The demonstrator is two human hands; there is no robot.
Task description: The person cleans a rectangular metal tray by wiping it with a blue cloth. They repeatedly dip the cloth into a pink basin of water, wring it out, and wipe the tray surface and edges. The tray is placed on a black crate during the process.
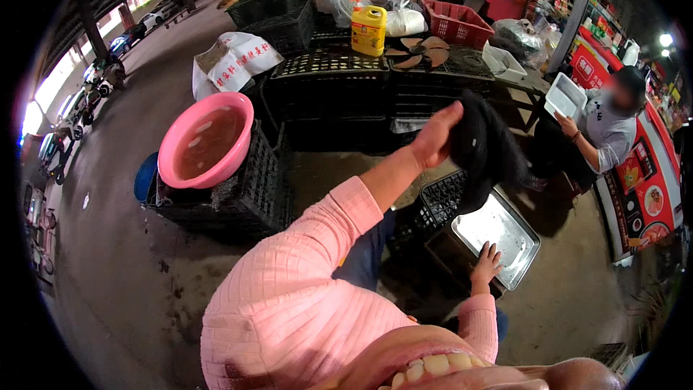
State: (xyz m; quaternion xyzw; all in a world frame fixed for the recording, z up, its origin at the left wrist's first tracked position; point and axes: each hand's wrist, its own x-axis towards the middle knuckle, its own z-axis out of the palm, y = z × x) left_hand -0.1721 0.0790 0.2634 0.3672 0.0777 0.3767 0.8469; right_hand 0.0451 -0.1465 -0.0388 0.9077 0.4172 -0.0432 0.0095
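Observation:
My left hand is raised ahead, its fingers closed on a dark, limp cloth that hangs down over the far end of a metal tray. Part of the left fingers is hidden behind the cloth. The shallow, shiny rectangular tray rests tilted low in front of me. On its near left rim lies my right hand, with the fingers spread and touching the edge. A black plastic crate stands beside the tray.
At left, a pink basin of murky water sits on black crates. Ahead, a yellow pump bottle, fan blades and a red basket stand on more crates. A person at right holds a white container.

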